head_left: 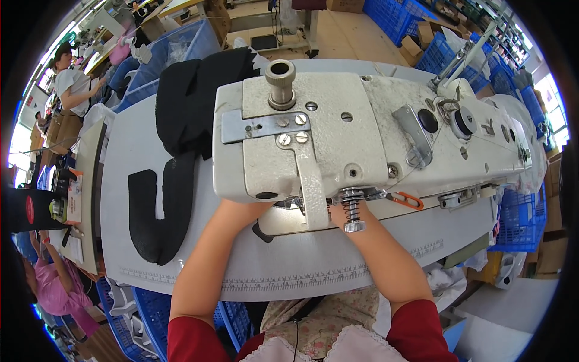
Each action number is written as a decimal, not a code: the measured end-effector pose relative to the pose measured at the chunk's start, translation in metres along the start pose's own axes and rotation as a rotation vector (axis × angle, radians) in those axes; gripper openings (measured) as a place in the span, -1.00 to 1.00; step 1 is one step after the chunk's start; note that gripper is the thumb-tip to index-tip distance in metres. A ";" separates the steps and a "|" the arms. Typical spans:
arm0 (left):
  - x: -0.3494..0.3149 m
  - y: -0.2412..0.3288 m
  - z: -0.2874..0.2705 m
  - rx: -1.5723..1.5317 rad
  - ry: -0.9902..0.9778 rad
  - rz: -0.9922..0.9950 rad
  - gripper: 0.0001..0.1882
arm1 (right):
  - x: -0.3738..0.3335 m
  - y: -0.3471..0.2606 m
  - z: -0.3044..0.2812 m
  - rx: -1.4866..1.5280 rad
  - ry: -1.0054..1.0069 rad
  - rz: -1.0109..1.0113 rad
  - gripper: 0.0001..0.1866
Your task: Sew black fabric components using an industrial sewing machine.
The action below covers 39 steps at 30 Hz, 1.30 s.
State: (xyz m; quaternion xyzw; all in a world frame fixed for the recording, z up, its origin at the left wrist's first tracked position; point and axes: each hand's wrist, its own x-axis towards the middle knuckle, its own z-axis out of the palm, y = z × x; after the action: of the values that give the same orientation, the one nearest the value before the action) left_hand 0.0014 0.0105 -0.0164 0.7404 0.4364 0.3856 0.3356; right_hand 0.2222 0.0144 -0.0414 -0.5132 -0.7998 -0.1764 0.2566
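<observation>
A white industrial sewing machine (313, 139) fills the middle of the view, its head covering both of my hands. Only the wrist end of my left hand (244, 209) shows below the machine's left part. My right hand (350, 215) reaches under it beside the spring tension knob (354, 209). The fingers of both are hidden, and so is anything they hold. Close to my left wrist a small black edge (262, 232) sticks out from under the machine. Left of the machine lies a U-shaped black fabric piece (175, 223), joined to or touching a pile of black fabric pieces (193, 96).
The pale worktable (132, 151) has a printed ruler strip (289, 282) along its front edge. Blue crates (518, 220) stand at the right, with a blue bin (199, 42) behind the table. Co-workers (75, 87) are at the left, beside another table (90, 199).
</observation>
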 end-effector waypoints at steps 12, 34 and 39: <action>-0.002 -0.001 -0.003 0.406 0.067 0.220 -0.61 | -0.004 0.000 0.021 0.193 -0.004 0.135 -0.57; -0.006 -0.006 0.002 0.553 0.226 0.278 -0.39 | -0.028 -0.005 0.047 0.546 0.002 0.369 -0.60; -0.001 -0.005 0.007 0.216 0.224 0.110 -0.52 | -0.031 0.007 0.054 0.634 0.017 0.432 -0.60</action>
State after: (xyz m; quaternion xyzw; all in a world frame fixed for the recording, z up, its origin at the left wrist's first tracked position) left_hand 0.0054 0.0106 -0.0245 0.7472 0.4691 0.4343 0.1815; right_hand 0.2270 0.0245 -0.1029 -0.5635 -0.6860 0.1334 0.4405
